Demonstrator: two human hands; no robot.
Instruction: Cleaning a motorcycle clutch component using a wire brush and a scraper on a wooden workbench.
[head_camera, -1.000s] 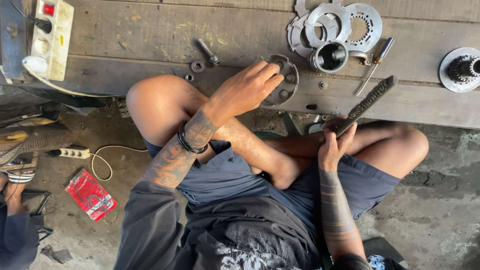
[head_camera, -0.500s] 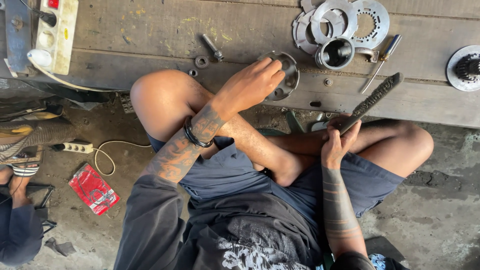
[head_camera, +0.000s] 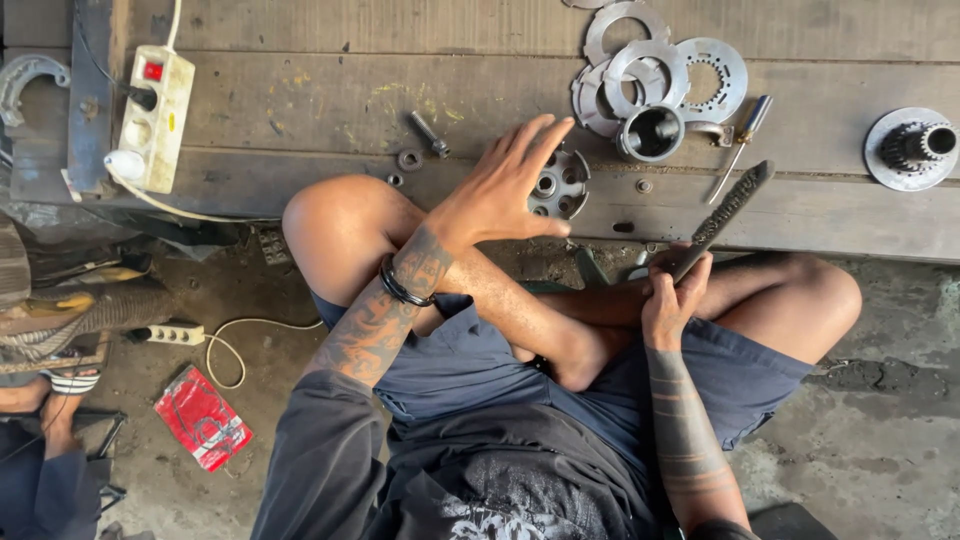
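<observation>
My left hand (head_camera: 500, 190) lies flat, fingers spread, over the round metal hub (head_camera: 560, 183) on the wooden bench (head_camera: 300, 110). My right hand (head_camera: 672, 292) grips a file (head_camera: 722, 215), slanting up-right toward the metal cup (head_camera: 652, 132).

Setting: mechanic's workshop. Evidence: worn plank worktop (head_camera: 300, 100); metal discs (head_camera: 650, 65); toothed hub (head_camera: 910, 148); bolt (head_camera: 428, 133); washers (head_camera: 408, 160); screwdriver (head_camera: 738, 142); power strip (head_camera: 155, 115); stained concrete floor (head_camera: 880, 440).
</observation>
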